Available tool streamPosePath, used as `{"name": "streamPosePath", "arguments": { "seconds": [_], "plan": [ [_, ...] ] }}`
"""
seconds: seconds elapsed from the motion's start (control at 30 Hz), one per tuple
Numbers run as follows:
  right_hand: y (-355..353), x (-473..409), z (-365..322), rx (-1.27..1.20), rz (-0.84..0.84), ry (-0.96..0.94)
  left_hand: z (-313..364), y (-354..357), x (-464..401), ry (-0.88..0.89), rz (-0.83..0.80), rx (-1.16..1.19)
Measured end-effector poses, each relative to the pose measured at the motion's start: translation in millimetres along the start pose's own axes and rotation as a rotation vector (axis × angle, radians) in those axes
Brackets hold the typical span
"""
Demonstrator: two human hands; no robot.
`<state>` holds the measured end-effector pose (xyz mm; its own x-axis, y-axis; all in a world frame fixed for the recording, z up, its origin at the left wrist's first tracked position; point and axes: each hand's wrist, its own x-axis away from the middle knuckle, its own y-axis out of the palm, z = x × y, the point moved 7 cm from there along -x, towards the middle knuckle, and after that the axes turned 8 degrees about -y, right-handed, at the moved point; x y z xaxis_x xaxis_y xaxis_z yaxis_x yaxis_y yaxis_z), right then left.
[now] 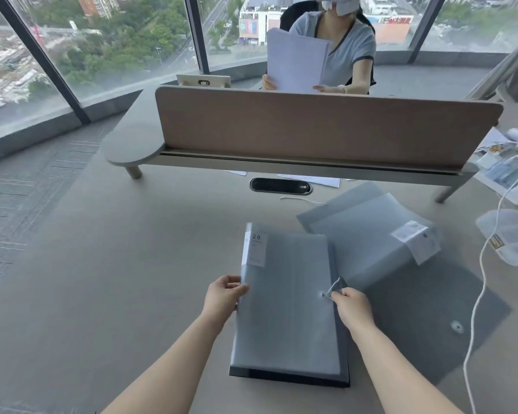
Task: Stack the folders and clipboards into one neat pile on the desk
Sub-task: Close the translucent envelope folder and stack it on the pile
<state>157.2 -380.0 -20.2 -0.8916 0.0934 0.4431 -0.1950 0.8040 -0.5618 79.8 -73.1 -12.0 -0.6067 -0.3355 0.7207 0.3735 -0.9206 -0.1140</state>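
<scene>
Folders lie on the desk (102, 264) in two groups, and we record their positions as follows. Directly before us sits a pile (287, 339) of grey translucent folders, its top folder (290, 294) bearing a white label printed "20" at the upper left corner; a darker folder (293, 379) shows beneath at the near edge. Our left hand (223, 295) pinches the left edge of the top folder, thumb above and fingers curled under. Our right hand (352, 304) is closed at the right edge, fingertips pinching a thin string loop beside a small round fastener. To the right, touching the pile, a second envelope-style folder (425, 318) lies at an angle with its flap (362, 222) open toward the far side, a white label on the flap and a round button near its right corner. A white cable (476, 309) crosses the desk at the right, past a clear plastic case (512, 237). Beyond the pile stands a brown divider panel (326, 127), behind which another person (346, 52) holds sheets of paper (296, 59).
</scene>
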Motion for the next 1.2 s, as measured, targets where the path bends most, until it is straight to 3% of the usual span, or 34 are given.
{"name": "streamPosePath", "arguments": {
  "seconds": [0.37,0.7,1.2],
  "plan": [
    [-2,0,2,0.322,0.033,-0.016,-11,-1,-1,-0.013,0.101,-0.18],
    [9,-11,7,0.083,-0.042,0.149,-20,-7,-7,-0.099,0.025,-0.105],
    [108,6,-58,-0.114,-0.277,0.14,2,-117,-32,-0.055,0.146,-0.108]
  ]
}}
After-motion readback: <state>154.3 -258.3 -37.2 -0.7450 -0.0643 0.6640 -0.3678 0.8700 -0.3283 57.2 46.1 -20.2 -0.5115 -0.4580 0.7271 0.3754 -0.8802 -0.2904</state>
